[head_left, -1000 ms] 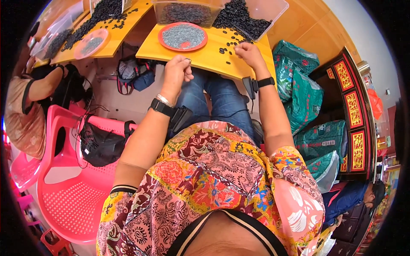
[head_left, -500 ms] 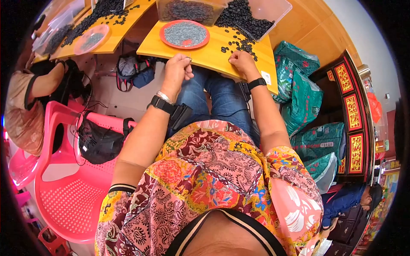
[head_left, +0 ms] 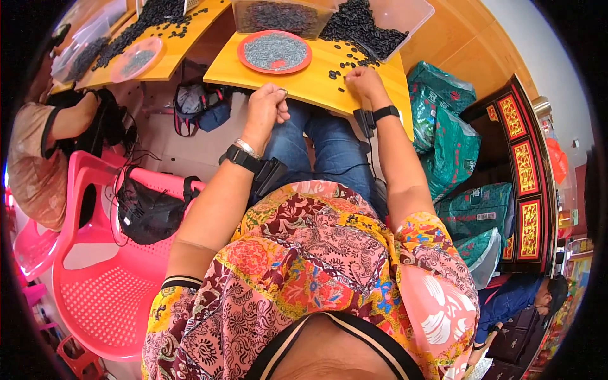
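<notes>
My left hand [head_left: 268, 109] is closed at the near edge of the yellow table [head_left: 304, 82], thumb against forefinger. A tiny dark thing shows at its fingertips, too small to name. Over the table's right part is my right hand [head_left: 366, 85], its fingers curled together; whatever they hold, if anything, is hidden. Loose black oval pieces [head_left: 333, 75] lie just beside its fingertips. A red plate [head_left: 241, 58] full of small grey metal-looking bits stands to the left. Behind it is a clear plastic bin [head_left: 253, 30] of black pieces, and a larger heap of black pieces [head_left: 361, 28] spills from a tipped clear tub [head_left: 411, 22].
To the left, a person [head_left: 41, 158] sits at another yellow table [head_left: 183, 44] with black pieces and a pink plate [head_left: 152, 57]. A pink chair [head_left: 114, 297] stands at my left. Green bags [head_left: 456, 145] crowd the right side. A bag [head_left: 202, 111] lies on the floor.
My right hand has shifted slightly farther away and to the right, and a loose black piece now shows beside it. My left hand has moved a little to the right.
</notes>
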A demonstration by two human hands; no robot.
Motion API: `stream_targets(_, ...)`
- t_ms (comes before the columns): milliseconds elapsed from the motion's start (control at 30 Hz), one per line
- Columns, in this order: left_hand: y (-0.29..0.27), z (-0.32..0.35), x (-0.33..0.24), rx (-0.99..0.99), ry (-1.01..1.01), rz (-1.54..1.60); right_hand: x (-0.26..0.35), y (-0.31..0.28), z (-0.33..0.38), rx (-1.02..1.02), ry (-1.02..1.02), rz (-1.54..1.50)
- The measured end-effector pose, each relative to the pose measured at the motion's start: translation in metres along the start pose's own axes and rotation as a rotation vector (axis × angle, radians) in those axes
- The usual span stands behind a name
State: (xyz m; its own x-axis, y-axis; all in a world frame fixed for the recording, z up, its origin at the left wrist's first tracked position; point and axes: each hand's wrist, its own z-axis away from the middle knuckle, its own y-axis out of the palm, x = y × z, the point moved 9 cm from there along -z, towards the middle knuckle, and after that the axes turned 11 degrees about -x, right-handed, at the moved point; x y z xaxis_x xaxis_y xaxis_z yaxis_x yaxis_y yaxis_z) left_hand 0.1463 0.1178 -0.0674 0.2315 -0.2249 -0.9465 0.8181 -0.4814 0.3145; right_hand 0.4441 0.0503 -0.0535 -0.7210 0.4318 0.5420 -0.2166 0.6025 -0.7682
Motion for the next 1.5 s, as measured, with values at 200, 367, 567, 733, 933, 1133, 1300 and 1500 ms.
stream_targets(200,0.002,0.004,-0.001,0.001,0.003,0.003,0.031,0.009,-0.026,0.042,-0.117,0.244)
stream_targets(367,0.000,0.002,-0.001,-0.027,0.011,0.041,0.038,0.021,-0.030,0.094,-0.181,0.312)
stream_targets(567,0.001,0.003,-0.002,-0.039,0.004,0.047,0.044,0.017,-0.025,0.073,-0.210,0.286)
stream_targets(733,-0.002,0.001,0.004,-0.044,-0.006,0.033,0.055,0.025,-0.014,0.186,-0.095,0.193)
stream_targets(933,0.001,0.000,0.004,-0.026,-0.012,0.012,0.054,0.028,-0.017,0.164,-0.166,0.269)
stream_targets(1133,0.001,0.001,0.006,-0.039,-0.023,0.033,0.049,0.033,-0.021,0.197,-0.119,0.284)
stream_targets(1300,0.001,0.002,0.004,-0.020,-0.022,-0.014,0.059,0.031,-0.018,0.198,-0.078,0.288)
stream_targets(1500,0.003,0.003,0.001,-0.014,-0.020,-0.014,0.052,0.032,-0.016,0.176,-0.049,0.274)
